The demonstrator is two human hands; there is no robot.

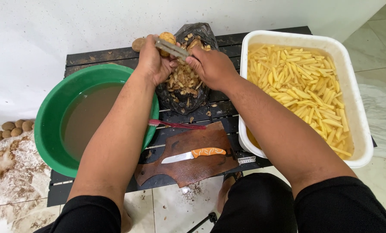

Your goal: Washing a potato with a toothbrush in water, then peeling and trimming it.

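Observation:
My left hand [153, 62] holds a brown potato [167, 39] above a black plastic bag [185, 73] full of potato peelings. My right hand [210, 67] grips a metal peeler [171, 48] whose blade lies across the potato. Both hands are close together at the far side of the low black slatted table [93, 56]. Another potato [137, 44] rests on the table behind my left hand.
A green basin [50, 112] of murky brown water sits on the left. A white tub [352, 95] with cut potato sticks in water stands on the right. Near me lie a brown cutting board [188, 168], an orange-handled knife [195, 154] and a red toothbrush [175, 125]. Several potatoes [12, 128] lie on the floor at left.

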